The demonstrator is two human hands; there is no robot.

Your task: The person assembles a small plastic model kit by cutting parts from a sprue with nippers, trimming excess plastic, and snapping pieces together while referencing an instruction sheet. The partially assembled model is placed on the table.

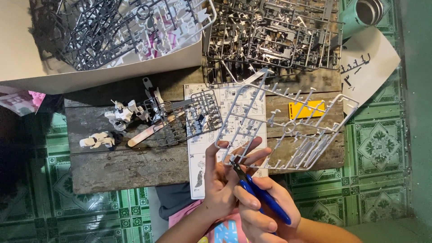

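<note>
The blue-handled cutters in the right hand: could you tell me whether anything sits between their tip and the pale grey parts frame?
Nothing visible does. The right hand holds the blue-handled cutters with their tip right at the lower left corner of the pale grey parts frame, which the left hand holds from below.

I hold a pale grey plastic parts frame (288, 121), mostly emptied, tilted above the wooden bench's front edge. My blue-handled nippers (256, 191) bite at its lower left corner.

Blue-handled nippers (261, 194), pale grey parts frame (288, 126), yellow piece (307, 109), green patterned floor tiles (378, 148), weathered grey-brown wooden table (126, 168).
</note>
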